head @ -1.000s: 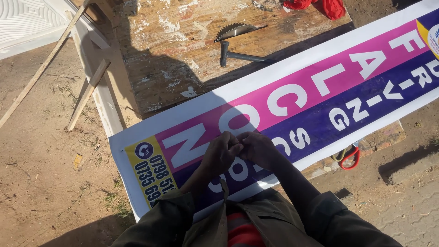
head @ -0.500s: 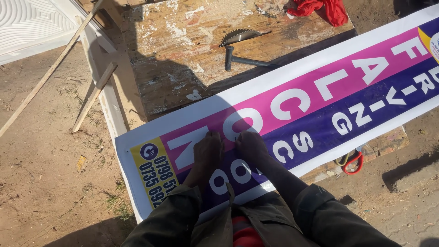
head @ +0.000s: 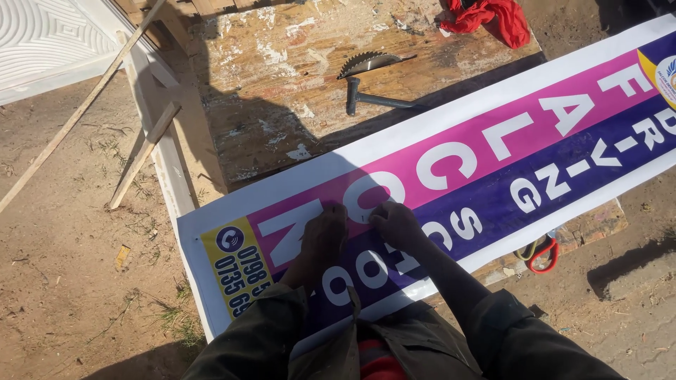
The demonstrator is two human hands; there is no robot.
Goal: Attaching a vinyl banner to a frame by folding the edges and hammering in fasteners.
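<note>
The banner (head: 493,162) lies flat across the wooden counter (head: 282,105), its long side running from lower left to upper right; its near end hangs a little over the counter edge close to the person. It is white at the borders, with a pink band, a purple band and a yellow patch at the near end.

Both hands rest on the banner, side by side, where pink meets purple. The left hand (head: 322,236) lies palm down with fingers bent, the fingertips pressing on the sheet. The right hand (head: 396,224) does the same just beside it. Neither hand grips anything that I can see; they only touch the surface.

The banner looks already spread out and smooth along most of its length. Only the near end, under the hands, seems to be in work, so I judge the job is far along.

Behind the banner, on the counter, are a hammer (head: 377,100) and a saw blade (head: 366,63), near each other, and a red cloth (head: 489,17) at the far edge. Red-handled pliers (head: 539,251) lie under the banner's near edge on the right. Loose wooden sticks (head: 144,155) lean at the left. Nothing lies on the banner itself.
</note>
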